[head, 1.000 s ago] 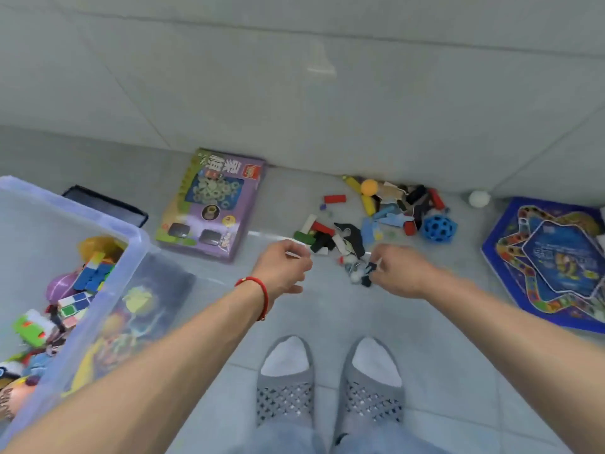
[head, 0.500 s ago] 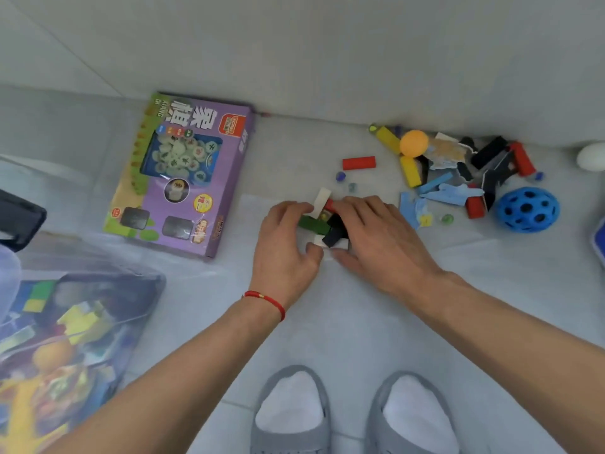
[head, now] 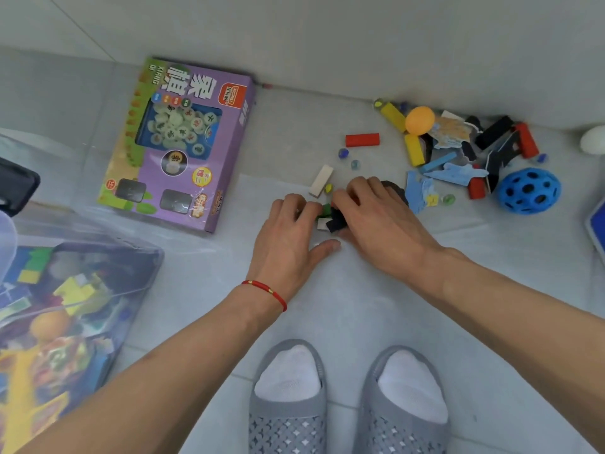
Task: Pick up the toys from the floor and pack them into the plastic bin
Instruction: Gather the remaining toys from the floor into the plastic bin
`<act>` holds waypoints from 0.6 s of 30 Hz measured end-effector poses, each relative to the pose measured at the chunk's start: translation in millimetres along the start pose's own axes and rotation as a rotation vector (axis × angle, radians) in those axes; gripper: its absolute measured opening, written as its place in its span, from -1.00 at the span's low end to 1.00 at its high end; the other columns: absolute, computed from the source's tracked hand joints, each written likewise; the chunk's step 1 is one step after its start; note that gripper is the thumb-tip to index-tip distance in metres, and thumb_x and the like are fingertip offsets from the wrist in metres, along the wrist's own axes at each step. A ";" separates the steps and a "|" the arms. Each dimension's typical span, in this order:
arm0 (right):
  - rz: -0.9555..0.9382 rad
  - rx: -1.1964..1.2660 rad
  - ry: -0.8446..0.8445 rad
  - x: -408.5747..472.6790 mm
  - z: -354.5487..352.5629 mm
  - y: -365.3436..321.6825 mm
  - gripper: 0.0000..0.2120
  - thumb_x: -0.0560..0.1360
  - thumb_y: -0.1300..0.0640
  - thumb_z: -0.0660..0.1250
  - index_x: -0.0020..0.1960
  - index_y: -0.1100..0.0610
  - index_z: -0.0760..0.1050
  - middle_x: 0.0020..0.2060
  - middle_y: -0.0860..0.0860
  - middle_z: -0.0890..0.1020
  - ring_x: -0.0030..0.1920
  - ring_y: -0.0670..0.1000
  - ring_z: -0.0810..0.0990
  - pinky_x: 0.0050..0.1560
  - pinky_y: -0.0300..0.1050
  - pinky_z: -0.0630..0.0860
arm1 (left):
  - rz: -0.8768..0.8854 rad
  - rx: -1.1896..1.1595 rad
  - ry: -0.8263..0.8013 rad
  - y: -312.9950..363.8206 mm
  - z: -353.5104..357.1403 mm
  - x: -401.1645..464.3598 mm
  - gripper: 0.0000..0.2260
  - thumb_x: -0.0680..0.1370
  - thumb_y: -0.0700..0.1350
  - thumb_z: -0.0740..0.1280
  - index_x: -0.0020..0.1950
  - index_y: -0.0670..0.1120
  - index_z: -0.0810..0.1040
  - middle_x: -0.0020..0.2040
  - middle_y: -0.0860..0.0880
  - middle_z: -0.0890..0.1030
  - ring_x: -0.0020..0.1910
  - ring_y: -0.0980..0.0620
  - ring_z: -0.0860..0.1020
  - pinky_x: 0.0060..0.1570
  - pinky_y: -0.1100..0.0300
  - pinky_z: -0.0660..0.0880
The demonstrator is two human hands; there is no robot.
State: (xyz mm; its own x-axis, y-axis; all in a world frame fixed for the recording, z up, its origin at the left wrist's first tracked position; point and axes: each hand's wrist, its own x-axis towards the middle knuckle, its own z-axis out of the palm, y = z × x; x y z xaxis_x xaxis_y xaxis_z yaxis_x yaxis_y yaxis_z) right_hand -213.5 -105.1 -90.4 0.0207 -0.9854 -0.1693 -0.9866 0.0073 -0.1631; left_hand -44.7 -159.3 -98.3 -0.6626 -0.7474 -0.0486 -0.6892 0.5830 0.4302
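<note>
My left hand [head: 288, 237] and my right hand [head: 376, 221] meet on the floor, fingers curled round a small cluster of blocks [head: 332, 217], green, black and white, gathered between them. A cream block [head: 321, 180] lies just beyond the hands. Further right sits a scatter of toys: a red block [head: 362, 139], yellow blocks [head: 413, 149], an orange ball [head: 419, 120], blue puzzle pieces [head: 453, 172] and a blue holed ball [head: 528, 191]. The clear plastic bin [head: 98, 257] with toys inside stands at the lower left.
A purple chess-set box [head: 183, 145] lies on the floor left of the hands. A white egg-shaped ball [head: 593, 139] sits by the wall at far right, and a blue board edge [head: 595, 224] shows there. Small marbles [head: 343, 153] are loose. My slippered feet [head: 347, 401] stand below.
The view has dropped closer to the floor. Both hands went from hovering above the pile to pressing together around the small blocks.
</note>
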 end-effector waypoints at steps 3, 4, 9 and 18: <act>-0.035 -0.033 -0.031 0.7 0.3 -3.0 -0.49 0.34 0.19 0.52 0.20 0.16 0.36 0.02 0.15 0.42 -0.03 0.19 0.43 -0.15 0.05 0.38 | 0.024 0.004 0.002 -2.5 -1.0 1.0 -0.66 0.46 0.07 0.48 0.10 -0.09 0.52 -0.03 -0.07 0.46 -0.07 -0.05 0.39 -0.24 0.00 0.46; -0.044 -0.031 -0.042 0.9 0.3 -2.7 -0.48 0.35 0.19 0.51 0.21 0.17 0.34 0.03 0.15 0.41 -0.04 0.18 0.43 -0.16 0.05 0.36 | 0.032 0.004 -0.004 -3.9 -1.3 1.3 -0.67 0.46 0.06 0.49 0.07 -0.10 0.52 -0.05 -0.07 0.46 -0.09 -0.05 0.39 -0.25 0.00 0.45; -0.100 0.050 -0.127 2.8 -8.4 -7.8 -0.51 0.35 0.37 0.37 0.22 0.18 0.32 0.12 0.19 0.36 -0.04 0.17 0.42 -0.14 -0.01 0.27 | 0.083 0.020 -0.014 -5.1 -1.4 0.4 -0.74 0.49 -0.04 0.48 0.05 -0.11 0.51 -0.12 -0.08 0.53 -0.16 -0.07 0.41 -0.22 -0.02 0.44; -0.059 0.290 -0.181 -4.3 -7.7 -14.5 -0.57 0.39 0.49 0.22 0.18 0.17 0.30 0.08 0.14 0.29 -0.05 0.10 0.37 -0.16 0.06 0.42 | -0.131 -0.065 0.003 -0.2 2.1 -7.7 -0.67 0.42 -0.28 0.37 0.17 -0.14 0.46 -0.03 -0.13 0.54 -0.10 -0.15 0.47 -0.12 0.01 0.42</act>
State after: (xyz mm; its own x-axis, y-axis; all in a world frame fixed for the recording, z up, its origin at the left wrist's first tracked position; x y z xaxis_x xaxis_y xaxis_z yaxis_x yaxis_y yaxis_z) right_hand -200.6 -102.3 -79.8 0.1299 -0.9395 -0.3169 -0.8963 0.0254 -0.4428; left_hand -40.1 -153.0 -99.9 -0.5673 -0.8167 -0.1052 -0.7492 0.4589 0.4775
